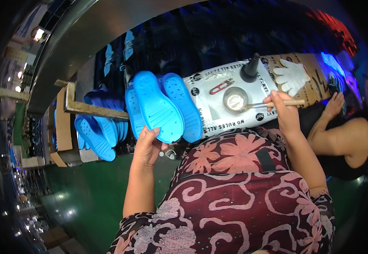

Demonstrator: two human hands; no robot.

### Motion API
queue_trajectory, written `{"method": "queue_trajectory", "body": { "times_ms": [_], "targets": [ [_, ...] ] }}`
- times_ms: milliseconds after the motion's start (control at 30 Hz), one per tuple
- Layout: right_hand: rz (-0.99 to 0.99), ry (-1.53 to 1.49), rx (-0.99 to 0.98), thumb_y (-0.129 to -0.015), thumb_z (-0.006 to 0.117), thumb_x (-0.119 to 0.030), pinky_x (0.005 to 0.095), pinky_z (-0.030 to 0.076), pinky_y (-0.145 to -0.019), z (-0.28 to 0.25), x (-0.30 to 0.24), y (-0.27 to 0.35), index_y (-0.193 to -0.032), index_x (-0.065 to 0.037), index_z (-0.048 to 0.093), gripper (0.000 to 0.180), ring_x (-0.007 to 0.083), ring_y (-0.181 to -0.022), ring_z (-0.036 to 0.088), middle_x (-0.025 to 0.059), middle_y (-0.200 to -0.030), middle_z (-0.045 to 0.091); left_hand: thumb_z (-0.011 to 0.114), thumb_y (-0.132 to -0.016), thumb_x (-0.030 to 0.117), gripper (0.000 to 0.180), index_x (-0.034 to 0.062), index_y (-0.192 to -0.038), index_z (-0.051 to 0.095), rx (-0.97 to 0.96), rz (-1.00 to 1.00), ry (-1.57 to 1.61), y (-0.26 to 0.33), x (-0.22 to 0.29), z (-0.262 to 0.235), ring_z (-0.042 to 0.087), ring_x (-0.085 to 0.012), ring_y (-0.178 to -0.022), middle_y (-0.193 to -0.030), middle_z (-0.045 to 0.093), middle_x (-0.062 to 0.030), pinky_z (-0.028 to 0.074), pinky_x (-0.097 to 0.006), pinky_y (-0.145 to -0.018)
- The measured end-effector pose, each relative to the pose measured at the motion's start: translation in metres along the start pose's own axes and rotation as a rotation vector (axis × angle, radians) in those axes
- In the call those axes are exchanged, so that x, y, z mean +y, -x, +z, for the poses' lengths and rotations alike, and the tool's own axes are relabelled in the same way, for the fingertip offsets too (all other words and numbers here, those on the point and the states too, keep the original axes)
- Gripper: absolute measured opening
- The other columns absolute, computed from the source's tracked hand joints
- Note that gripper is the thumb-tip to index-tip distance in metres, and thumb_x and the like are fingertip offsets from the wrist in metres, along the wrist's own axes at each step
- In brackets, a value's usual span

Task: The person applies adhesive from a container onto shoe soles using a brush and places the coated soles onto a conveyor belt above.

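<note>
My left hand (149, 146) grips the heel end of a light-blue shoe sole (158, 106), thumb on top. Other blue soles (183, 106) lie beneath and beside it. In my right hand (282, 108) is a thin brush (292, 103) with a wooden handle. Its bristles reach the rim of a round clear jar (235, 100) with something pale inside. Close to the jar lie red-handled thread snips (221, 86), and a black cone-shaped bottle (250, 70) stands behind it.
White printed sheeting (211, 112) covers the work surface. A pale glove (292, 77) rests on cardboard (315, 67) at the right. More blue soles (95, 135) are stacked at left, past a wooden bar (97, 110). Another person's arm (340, 137) is close on my right.
</note>
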State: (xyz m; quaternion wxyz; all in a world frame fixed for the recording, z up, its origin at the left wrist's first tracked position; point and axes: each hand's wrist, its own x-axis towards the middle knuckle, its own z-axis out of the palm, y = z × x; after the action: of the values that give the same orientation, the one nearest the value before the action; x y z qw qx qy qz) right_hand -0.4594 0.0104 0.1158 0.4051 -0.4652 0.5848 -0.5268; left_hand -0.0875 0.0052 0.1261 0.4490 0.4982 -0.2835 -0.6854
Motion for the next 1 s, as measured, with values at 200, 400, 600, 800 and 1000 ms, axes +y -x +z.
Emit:
{"method": "queue_trajectory", "body": {
  "times_ms": [200,400,600,800,1000],
  "targets": [
    [-0.246,0.046,-0.173,-0.097,0.047,-0.024,0.0369,0.038,-0.092,0.017,-0.052,0.005,-0.073,0.0,0.064,0.038,0.0137,-0.066,0.054,0.0063,-0.067,0.061,0.053,-0.087,0.001,0.045,-0.0017,-0.126,0.033,-0.078,0.288,-0.205,-0.013,-0.024,0.074,0.067,-0.024,-0.08,-0.104,0.06,-0.0177,0.056,-0.028,-0.06],
    [-0.637,0.309,-0.243,-0.087,0.06,-0.017,0.0398,0.04,-0.09,0.029,-0.063,0.009,-0.072,-0.007,0.067,0.02,0.0206,-0.067,0.057,0.0038,-0.063,0.059,0.056,-0.084,-0.003,0.044,-0.002,-0.122,0.035,-0.042,0.606,-0.464,-0.024,-0.031,0.104,0.065,-0.0219,-0.079,-0.106,0.058,-0.0184,0.057,-0.031,-0.063],
    [-0.715,0.437,-0.165,-0.085,0.062,-0.019,0.0406,0.04,-0.089,0.036,-0.053,0.006,-0.071,-0.008,0.066,0.018,0.0222,-0.067,0.057,0.0033,-0.065,0.06,0.062,-0.077,-0.004,0.048,-0.0063,-0.121,0.042,-0.017,0.573,-0.352,-0.018,-0.031,0.116,0.062,-0.0228,-0.097,-0.109,0.059,-0.0167,0.049,-0.033,-0.088],
    [-0.662,0.458,-0.11,-0.086,0.061,-0.019,0.0415,0.041,-0.088,0.025,-0.055,0.005,-0.068,-0.008,0.066,0.022,0.0238,-0.063,0.058,0.0047,-0.062,0.061,0.063,-0.077,-0.002,0.043,-0.0072,-0.116,0.046,-0.012,0.657,-0.45,-0.016,-0.032,0.114,0.064,-0.0211,-0.093,-0.104,0.062,-0.0154,0.05,-0.032,-0.083],
    [-0.709,0.39,-0.169,-0.082,0.067,-0.021,0.0395,0.042,-0.085,0.037,-0.059,0.006,-0.069,-0.008,0.067,0.019,0.0228,-0.062,0.057,0.004,-0.062,0.061,0.064,-0.076,-0.001,0.039,-0.007,-0.111,0.049,-0.003,0.708,-0.546,-0.013,-0.032,0.117,0.065,-0.0195,-0.088,-0.098,0.065,-0.0144,0.051,-0.03,-0.08]
  ]
}}
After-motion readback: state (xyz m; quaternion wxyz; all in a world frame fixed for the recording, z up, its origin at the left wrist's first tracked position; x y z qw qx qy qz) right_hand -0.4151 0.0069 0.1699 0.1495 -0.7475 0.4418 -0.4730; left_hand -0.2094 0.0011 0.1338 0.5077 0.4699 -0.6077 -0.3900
